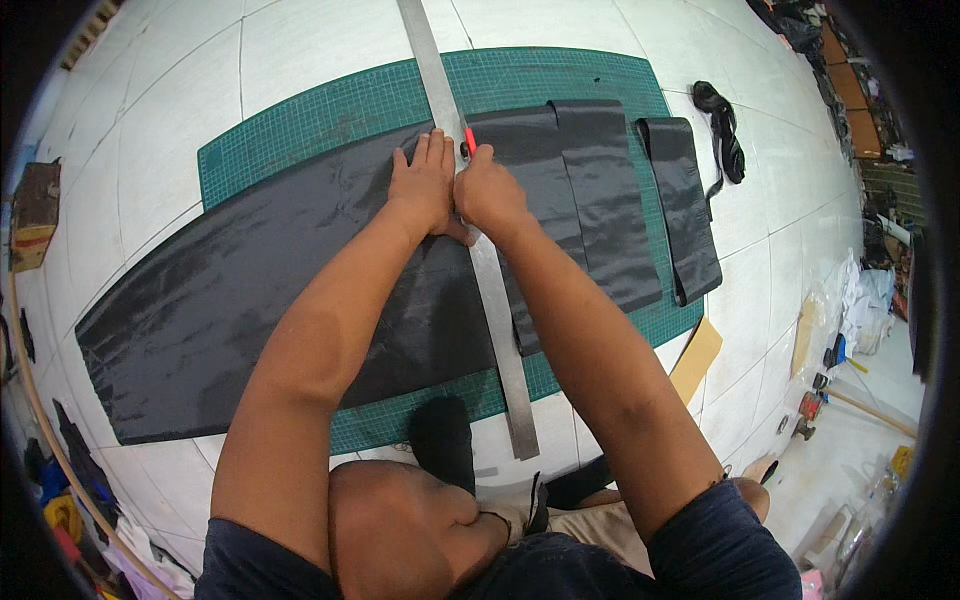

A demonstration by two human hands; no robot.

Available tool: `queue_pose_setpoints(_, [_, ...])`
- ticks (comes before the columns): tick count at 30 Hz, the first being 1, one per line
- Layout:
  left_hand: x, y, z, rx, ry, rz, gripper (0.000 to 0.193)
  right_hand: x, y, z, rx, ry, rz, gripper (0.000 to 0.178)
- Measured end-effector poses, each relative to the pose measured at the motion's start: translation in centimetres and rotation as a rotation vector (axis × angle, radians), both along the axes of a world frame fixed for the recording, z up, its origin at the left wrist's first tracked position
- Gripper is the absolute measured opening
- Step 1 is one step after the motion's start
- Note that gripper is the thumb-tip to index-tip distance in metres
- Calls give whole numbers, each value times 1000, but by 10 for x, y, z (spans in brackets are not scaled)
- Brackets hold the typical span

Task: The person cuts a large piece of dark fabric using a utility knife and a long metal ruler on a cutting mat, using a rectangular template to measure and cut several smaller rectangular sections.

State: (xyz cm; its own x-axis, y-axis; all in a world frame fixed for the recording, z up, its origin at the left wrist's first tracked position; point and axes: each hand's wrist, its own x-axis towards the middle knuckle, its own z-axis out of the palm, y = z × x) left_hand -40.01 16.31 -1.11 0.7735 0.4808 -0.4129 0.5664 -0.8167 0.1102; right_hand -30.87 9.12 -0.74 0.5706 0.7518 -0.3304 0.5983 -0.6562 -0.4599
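A long metal ruler [497,340] lies across the black fabric [260,280], which is spread in layers over a green cutting mat [310,130]. My left hand [425,190] presses flat on the ruler and the fabric beside it, fingers pointing away from me and thumb out over the ruler. Against the ruler's right edge, my right hand [490,197] is closed round a red utility knife [470,138]. Only the knife's far end shows; the rest of it is inside my fist, and the blade is hidden.
On the mat's right side lies a separate folded black fabric piece [682,210]. Beyond it is a twisted black strip [722,135] on white floor tiles. A tan card [697,360] sits by the mat's near right corner. Assorted clutter [870,310] lines the right side.
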Motion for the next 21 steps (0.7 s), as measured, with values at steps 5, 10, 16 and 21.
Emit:
queue_pose_setpoints(5, [-10,3,-3,23,4,0,154,-3,7,12,-84,40,10,34])
queue_pose_setpoints(10, [2,-3,13,-45,14,-13,152,15,-5,13,-149,54,43,34])
queue_pose_setpoints(16, [1,-2,10,22,37,-13,152,-20,-123,31,-188,106,142,28])
queue_pose_setpoints(21, [0,-1,0,69,32,0,152,-68,-251,44,-321,149,134,23])
